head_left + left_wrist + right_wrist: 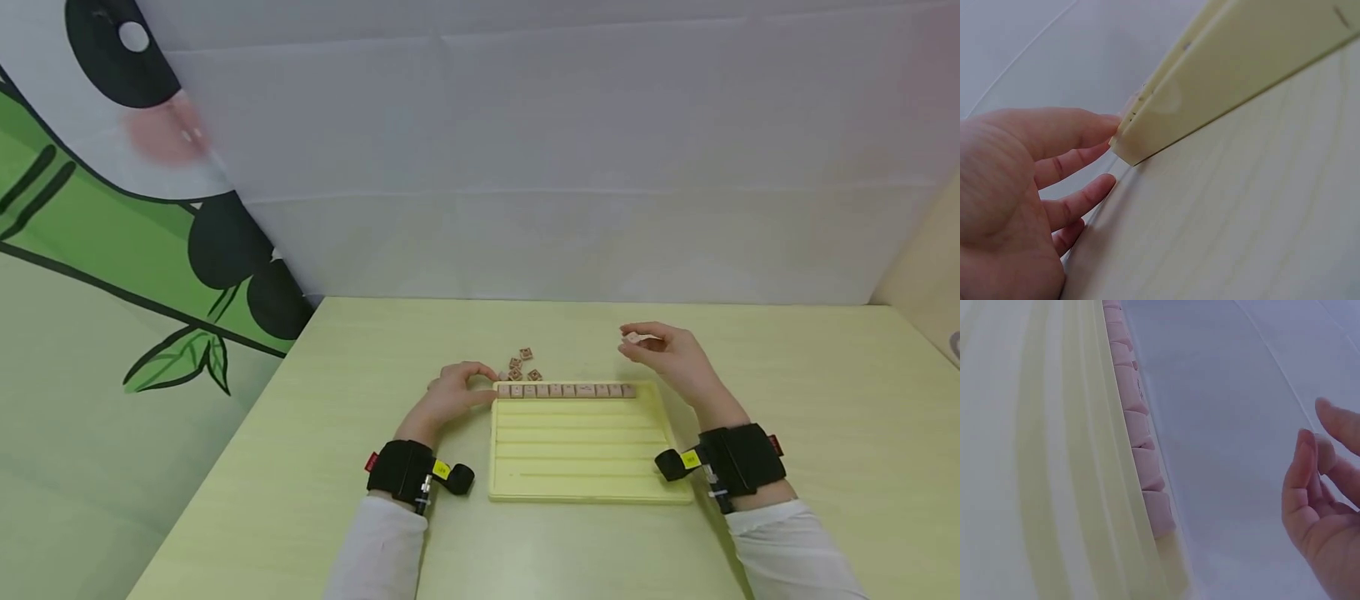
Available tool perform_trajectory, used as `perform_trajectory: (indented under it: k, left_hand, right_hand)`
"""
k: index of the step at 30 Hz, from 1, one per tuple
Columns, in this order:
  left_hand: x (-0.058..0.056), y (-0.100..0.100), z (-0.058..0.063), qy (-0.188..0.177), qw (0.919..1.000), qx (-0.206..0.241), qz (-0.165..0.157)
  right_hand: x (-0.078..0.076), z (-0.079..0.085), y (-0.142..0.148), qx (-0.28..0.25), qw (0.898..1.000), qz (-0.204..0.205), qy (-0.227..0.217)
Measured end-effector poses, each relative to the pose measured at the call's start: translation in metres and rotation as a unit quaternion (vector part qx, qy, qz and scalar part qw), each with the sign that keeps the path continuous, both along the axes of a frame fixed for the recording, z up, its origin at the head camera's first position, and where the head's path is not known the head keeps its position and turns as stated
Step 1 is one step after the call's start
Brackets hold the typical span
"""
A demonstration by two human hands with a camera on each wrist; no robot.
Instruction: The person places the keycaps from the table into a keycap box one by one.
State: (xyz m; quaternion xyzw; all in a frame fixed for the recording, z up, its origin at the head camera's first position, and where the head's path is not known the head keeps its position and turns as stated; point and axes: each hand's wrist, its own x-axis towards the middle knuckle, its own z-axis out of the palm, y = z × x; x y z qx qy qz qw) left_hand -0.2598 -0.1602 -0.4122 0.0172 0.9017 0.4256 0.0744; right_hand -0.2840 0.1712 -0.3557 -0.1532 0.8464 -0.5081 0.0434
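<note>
My left hand (452, 393) pinches the upper left corner of a yellow ridged tray (577, 454) between thumb and forefinger. The left wrist view shows the thumb on that corner, with the other fingers (1088, 199) spread below it. A row of small pinkish tiles (566, 391) stands along the tray's top groove, starting at the left end and stopping short of the right. Beyond the tray's upper right corner, my right hand (675, 358) is raised, pinching one small tile (636, 337) between thumb and fingertips. In the right wrist view my fingers partly cover this tile.
Several loose tiles (526, 354) with dark marks lie on the pale wooden table (390, 333), just behind the tray's upper left part. A white cloth backdrop (562, 167) hangs at the table's back edge, and a light panel (926, 250) stands at the right.
</note>
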Motion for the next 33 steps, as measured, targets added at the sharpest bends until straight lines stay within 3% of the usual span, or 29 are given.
perform_trajectory:
  k: [6,12,21,33]
  left_hand:
    - [0.001,-0.002,0.002,-0.003,1.0,0.005,0.004]
    - [0.001,-0.004,0.001,0.001,1.0,-0.002,0.006]
    - [0.002,-0.005,0.002,0.003,1.0,-0.005,0.001]
    - [0.0,-0.002,0.0,-0.002,1.0,-0.001,-0.002]
  right_hand:
    - [0.001,0.002,-0.003,0.02,0.999,-0.004,0.027]
    - [0.002,0.004,-0.006,0.022,1.0,0.019,0.011]
    - [0.003,0.006,-0.006,0.008,1.0,0.009,-0.006]
    - [0.008,0.012,0.004,0.069,0.997,0.0,0.023]
